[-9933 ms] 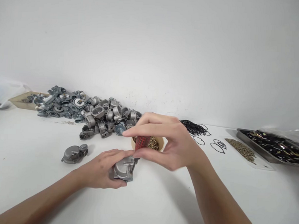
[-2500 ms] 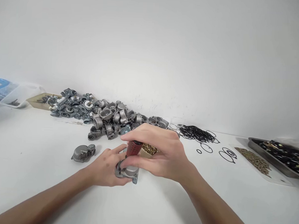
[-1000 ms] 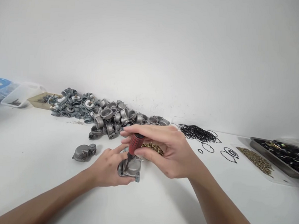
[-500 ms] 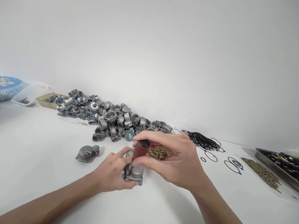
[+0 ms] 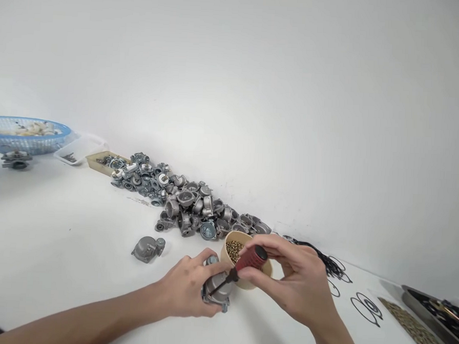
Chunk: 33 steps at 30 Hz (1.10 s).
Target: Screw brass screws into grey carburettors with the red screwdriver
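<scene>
Left hand (image 5: 191, 284) clasping a grey metal housing (image 5: 223, 295), right hand (image 5: 298, 281) pinching a red-handled screwdriver (image 5: 251, 259), tilted down onto the housing

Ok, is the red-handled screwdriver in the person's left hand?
No, the right hand holds the red-handled screwdriver, while the left hand grips a gray metal carburetor.

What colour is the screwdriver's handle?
Red handle with a black end cap, seen best in the head view.
</scene>
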### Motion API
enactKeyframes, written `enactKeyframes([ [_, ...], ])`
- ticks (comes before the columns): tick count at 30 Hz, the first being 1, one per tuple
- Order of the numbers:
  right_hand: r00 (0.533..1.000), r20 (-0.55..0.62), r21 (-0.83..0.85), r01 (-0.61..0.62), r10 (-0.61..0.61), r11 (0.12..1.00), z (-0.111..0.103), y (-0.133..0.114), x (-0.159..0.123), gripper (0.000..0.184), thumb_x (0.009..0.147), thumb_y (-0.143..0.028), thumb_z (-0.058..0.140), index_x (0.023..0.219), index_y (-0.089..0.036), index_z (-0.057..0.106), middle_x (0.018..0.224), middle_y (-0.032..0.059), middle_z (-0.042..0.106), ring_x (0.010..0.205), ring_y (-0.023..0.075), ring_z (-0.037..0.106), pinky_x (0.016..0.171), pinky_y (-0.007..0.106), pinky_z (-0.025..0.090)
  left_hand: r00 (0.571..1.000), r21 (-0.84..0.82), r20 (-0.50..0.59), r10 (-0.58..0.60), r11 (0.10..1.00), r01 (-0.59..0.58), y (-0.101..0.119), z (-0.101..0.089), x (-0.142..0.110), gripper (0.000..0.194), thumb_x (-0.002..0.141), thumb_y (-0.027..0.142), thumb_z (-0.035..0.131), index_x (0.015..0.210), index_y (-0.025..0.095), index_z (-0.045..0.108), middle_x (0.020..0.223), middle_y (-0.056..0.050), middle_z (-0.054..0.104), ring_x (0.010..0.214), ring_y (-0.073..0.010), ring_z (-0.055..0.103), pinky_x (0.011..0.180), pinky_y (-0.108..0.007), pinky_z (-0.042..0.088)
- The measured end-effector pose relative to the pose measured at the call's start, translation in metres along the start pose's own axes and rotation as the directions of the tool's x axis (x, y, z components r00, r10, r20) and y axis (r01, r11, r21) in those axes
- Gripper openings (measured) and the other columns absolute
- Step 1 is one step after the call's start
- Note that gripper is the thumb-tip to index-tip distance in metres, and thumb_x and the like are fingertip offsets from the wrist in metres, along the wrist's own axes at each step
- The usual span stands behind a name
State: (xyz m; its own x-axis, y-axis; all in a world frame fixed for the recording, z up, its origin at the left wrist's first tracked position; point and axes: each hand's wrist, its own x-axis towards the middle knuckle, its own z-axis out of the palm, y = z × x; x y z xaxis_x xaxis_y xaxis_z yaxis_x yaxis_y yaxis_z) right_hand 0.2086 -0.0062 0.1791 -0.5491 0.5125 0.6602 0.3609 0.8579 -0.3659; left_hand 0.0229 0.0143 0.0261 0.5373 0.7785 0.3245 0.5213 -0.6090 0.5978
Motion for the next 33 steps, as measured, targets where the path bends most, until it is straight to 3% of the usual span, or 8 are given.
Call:
enactKeyframes([
  [3, 0.985, -0.135, 0.015, -0.107, 0.108, 0.994, -0.023, 0.012, -0.011, 0.019, 0.085, -0.026, 0.084, 0.101, -0.024, 0.074, 0.083, 0.0039, 0.078, 0.068, 0.0175, 0.074, 0.055, 0.024, 0.063, 0.998, -0.102, 0.007, 0.056, 0.993, -0.055, -0.004, -0.003, -0.002, 0.096, 0.071, 0.036, 0.087, 0.153, 0.038, 0.038, 0.145, -0.006, 0.057, 0.115, -0.0341, 0.068, 0.097, -0.048, 0.056],
  [6, 0.856, -0.415, 0.102, -0.293, 0.308, 0.951, -0.040, 0.036, -0.030, 0.022, 0.085, -0.032, 0.083, 0.100, -0.022, 0.071, 0.086, 0.0081, 0.077, 0.065, 0.0205, 0.075, 0.044, 0.025, 0.058, 1.000, -0.218, 0.010, 0.024, 0.976, -0.021, -0.006, -0.006, -0.004, 0.096, 0.071, 0.037, 0.088, 0.151, 0.036, 0.036, 0.135, -0.005, 0.066, 0.107, -0.0328, 0.070, 0.096, -0.047, 0.056],
  [9, 0.752, -0.516, 0.085, -0.431, 0.410, 0.898, -0.037, 0.071, -0.060, 0.033, 0.081, -0.038, 0.086, 0.101, -0.020, 0.066, 0.094, 0.0116, 0.078, 0.081, 0.0271, 0.079, 0.064, 0.036, 0.070, 0.997, -0.293, 0.054, -0.046, 0.954, 0.060, -0.007, -0.009, -0.004, 0.089, 0.071, 0.037, 0.088, 0.147, 0.036, 0.041, 0.117, -0.004, 0.072, 0.105, -0.0351, 0.070, 0.091, -0.048, 0.058],
  [12, 0.781, -0.447, 0.017, -0.480, 0.436, 0.877, -0.021, 0.106, -0.094, 0.034, 0.083, -0.046, 0.083, 0.092, -0.018, 0.065, 0.100, 0.0149, 0.078, 0.089, 0.0302, 0.080, 0.080, 0.044, 0.070, 0.995, -0.350, 0.094, 0.026, 0.937, 0.009, -0.010, -0.012, -0.003, 0.091, 0.074, 0.030, 0.085, 0.153, 0.038, 0.040, 0.144, -0.008, 0.061, 0.126, -0.0378, 0.062, 0.104, -0.052, 0.054],
  [17, 0.846, -0.310, -0.118, -0.487, 0.433, 0.866, -0.006, 0.129, -0.120, 0.032, 0.087, -0.047, 0.076, 0.081, -0.019, 0.062, 0.100, 0.0130, 0.076, 0.079, 0.0235, 0.075, 0.071, 0.036, 0.067, 0.976, -0.439, 0.170, 0.138, 0.897, -0.050, -0.012, -0.013, -0.004, 0.095, 0.078, 0.020, 0.078, 0.161, 0.040, 0.036, 0.170, -0.007, 0.028, 0.145, -0.0374, 0.048, 0.114, -0.048, 0.050],
  [21, 0.888, -0.216, -0.257, -0.452, 0.405, 0.854, -0.008, 0.127, -0.120, 0.013, 0.092, -0.030, 0.066, 0.088, -0.020, 0.070, 0.101, 0.0115, 0.072, 0.071, 0.0182, 0.065, 0.067, 0.033, 0.061, 0.970, -0.468, 0.202, 0.138, 0.883, -0.028, -0.011, -0.011, -0.006, 0.097, 0.076, 0.020, 0.082, 0.160, 0.042, 0.037, 0.166, -0.005, 0.036, 0.148, -0.0362, 0.043, 0.122, -0.051, 0.041],
  [25, 0.904, -0.166, -0.326, -0.427, 0.394, 0.843, -0.009, 0.125, -0.120, 0.013, 0.093, -0.022, 0.060, 0.094, -0.021, 0.074, 0.102, 0.0108, 0.070, 0.080, 0.0215, 0.070, 0.066, 0.033, 0.061, 0.979, -0.431, 0.174, 0.110, 0.902, -0.025, -0.013, -0.009, -0.006, 0.101, 0.074, 0.027, 0.088, 0.160, 0.040, 0.036, 0.163, -0.007, 0.042, 0.145, -0.0363, 0.047, 0.120, -0.053, 0.041],
  [33, 0.948, -0.160, -0.346, -0.316, 0.276, 0.883, 0.024, 0.082, -0.112, 0.026, 0.101, -0.034, 0.057, 0.120, -0.023, 0.070, 0.103, 0.0111, 0.069, 0.088, 0.0230, 0.070, 0.077, 0.038, 0.064, 0.990, -0.371, 0.129, 0.052, 0.929, 0.000, -0.018, -0.014, -0.004, 0.095, 0.073, 0.059, 0.087, 0.155, 0.037, 0.043, 0.155, -0.009, 0.051, 0.120, -0.0343, 0.061, 0.088, -0.041, 0.058],
])
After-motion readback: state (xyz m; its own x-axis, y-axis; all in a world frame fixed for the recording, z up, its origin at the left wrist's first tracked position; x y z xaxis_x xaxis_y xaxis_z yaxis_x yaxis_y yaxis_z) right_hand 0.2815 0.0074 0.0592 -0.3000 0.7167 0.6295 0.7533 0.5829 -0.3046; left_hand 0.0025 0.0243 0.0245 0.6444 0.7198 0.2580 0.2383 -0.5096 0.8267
